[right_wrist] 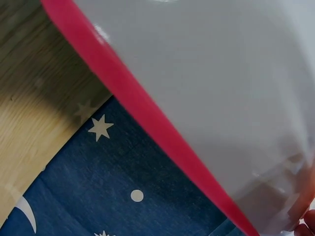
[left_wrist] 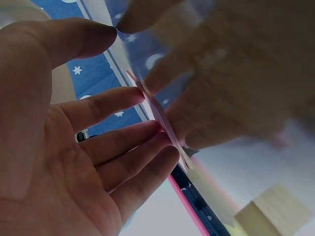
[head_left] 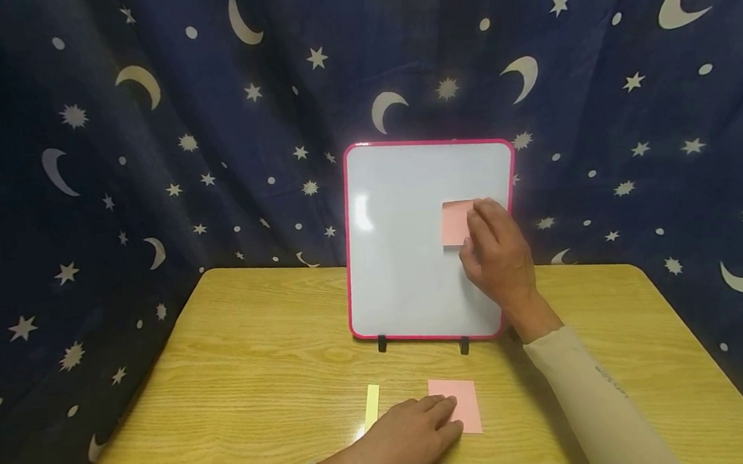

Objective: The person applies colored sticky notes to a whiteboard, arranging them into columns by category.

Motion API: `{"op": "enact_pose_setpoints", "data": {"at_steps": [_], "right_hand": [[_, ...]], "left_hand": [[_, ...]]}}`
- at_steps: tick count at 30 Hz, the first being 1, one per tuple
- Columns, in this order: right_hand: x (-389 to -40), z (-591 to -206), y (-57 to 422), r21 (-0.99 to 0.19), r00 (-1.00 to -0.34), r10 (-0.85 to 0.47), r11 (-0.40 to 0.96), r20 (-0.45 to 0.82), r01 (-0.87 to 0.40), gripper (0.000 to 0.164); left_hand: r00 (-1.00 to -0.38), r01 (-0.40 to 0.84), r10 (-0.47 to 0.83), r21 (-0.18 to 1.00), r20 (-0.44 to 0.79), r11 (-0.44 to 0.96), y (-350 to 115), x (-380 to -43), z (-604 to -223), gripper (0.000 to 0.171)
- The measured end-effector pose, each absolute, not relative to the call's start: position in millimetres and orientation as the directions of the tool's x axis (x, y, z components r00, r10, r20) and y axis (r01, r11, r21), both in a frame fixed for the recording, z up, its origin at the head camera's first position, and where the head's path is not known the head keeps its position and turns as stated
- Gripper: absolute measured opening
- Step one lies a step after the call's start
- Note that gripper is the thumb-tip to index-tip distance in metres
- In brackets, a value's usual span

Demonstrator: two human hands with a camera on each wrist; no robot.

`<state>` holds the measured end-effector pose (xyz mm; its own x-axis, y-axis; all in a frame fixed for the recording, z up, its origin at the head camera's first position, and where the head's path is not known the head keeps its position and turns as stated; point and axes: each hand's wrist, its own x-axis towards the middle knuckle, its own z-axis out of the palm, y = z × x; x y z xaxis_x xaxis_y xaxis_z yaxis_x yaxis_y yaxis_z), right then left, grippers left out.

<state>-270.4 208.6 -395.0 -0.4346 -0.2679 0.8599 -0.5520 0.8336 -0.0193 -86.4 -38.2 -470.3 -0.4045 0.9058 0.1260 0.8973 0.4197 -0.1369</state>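
A pink sticky note (head_left: pixel 455 223) lies against the upper right part of a white board (head_left: pixel 408 273) with a pink frame. My right hand (head_left: pixel 499 254) presses on that note with bent fingers, and they cover its right side. In the right wrist view, only the fingertips (right_wrist: pixel 306 225) show at the lower right corner. On the table, my left hand (head_left: pixel 399 443) rests its straight fingers on a second pink sticky note (head_left: pixel 468 408), seen edge-on in the left wrist view. A yellow paper strip (head_left: pixel 372 403) lies beside that hand, its lower end hidden.
The board leans upright on a stand with two black feet (head_left: pixel 464 345), on a wood-grain table (head_left: pixel 255 345). Right behind the table hangs a dark blue curtain (head_left: pixel 295 121) with moons and stars; it also runs along both sides.
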Motion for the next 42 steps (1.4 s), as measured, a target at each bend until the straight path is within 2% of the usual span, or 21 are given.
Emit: {"op": "enact_pose_setpoints", "data": {"at_steps": [7,19,29,32,36,42], "right_hand": [[-271.8,-394.4,211.1,-0.042,-0.447,-0.252,0.834,0.858,-0.55,0.043],[-271.0,-392.2,216.3,-0.049,-0.425,-0.234,0.829,0.874,-0.557,0.041],[-268.4,-394.8,218.8,-0.051,-0.467,-0.246,0.842,0.849,-0.537,0.042],[-267.4,-396.2,219.4,-0.049,-0.463,-0.249,0.839,0.851,-0.541,0.041],[-267.2,-397.8,220.2,-0.047,-0.455,-0.249,0.837,0.855,-0.546,0.042],[-266.6,-398.2,222.0,-0.023,-0.45,-0.262,0.844,0.854,-0.535,0.042]], "left_hand": [[-0.394,0.901,0.907,-0.134,0.146,0.413,-37.1,-87.1,-469.6,0.041],[-0.399,0.902,0.905,-0.119,0.145,0.416,-37.9,-87.5,-467.7,0.041],[-0.39,0.914,0.907,-0.052,0.158,0.402,-37.6,-91.7,-463.7,0.035],[-0.381,0.915,0.91,-0.073,0.164,0.397,-35.9,-95.6,-460.4,0.036],[-0.4,0.901,0.902,-0.111,0.163,0.42,-33.1,-104.1,-452.5,0.047],[-0.421,0.82,0.849,-0.267,0.318,0.507,-26.8,-125.7,-444.2,0.044]]}}
